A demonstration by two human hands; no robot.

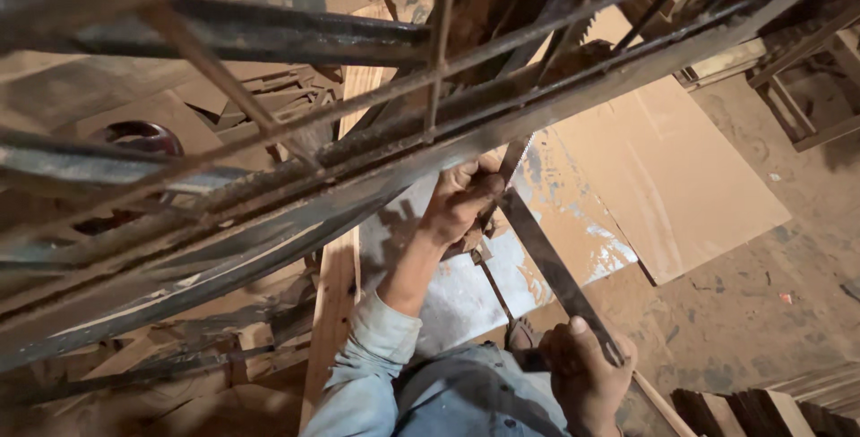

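Left hand (459,200) and right hand (587,374) both clenched on saw blade (551,267).
Metal frame (358,150) crowds left; open floor (770,267) lies right.

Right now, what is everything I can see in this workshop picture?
metal bars: several, dark and rusty, crossing the top and left, close to the camera
saw blade: one, long, dark grey with teeth, running from the upper hand down to the lower hand
boards: a few flat sheets, light brown, on the floor at the right
plank: one, reddish brown, long, beside the sleeve
wood offcuts: a stack, brown, bottom right corner
floor: dusty brown, at the right
sleeve: one, pale blue, lower middle
left hand: closed on the blade's upper part
right hand: closed on the blade's lower end
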